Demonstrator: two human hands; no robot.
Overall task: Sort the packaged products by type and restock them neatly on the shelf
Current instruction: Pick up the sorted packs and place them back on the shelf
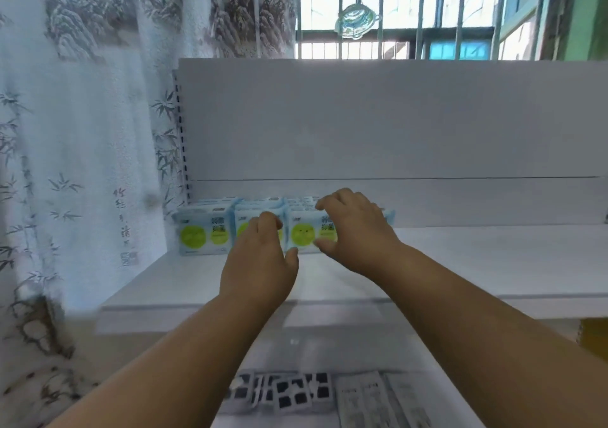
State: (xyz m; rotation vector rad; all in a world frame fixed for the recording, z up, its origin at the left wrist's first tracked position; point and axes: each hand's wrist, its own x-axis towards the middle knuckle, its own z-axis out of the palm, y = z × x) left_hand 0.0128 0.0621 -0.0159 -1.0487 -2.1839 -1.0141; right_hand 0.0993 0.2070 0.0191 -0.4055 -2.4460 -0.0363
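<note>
Head view: the step in hand looks like squaring up a row of pale blue soft packs with lime-green circles [230,230], which stand at the back left of the white metal shelf [460,263]. The left hand [260,263] and right hand [358,233] reach to the row with fingers curved; whether either actually grips a pack is unclear through the blur. Next, nudging the fronts flush seems needed.
</note>
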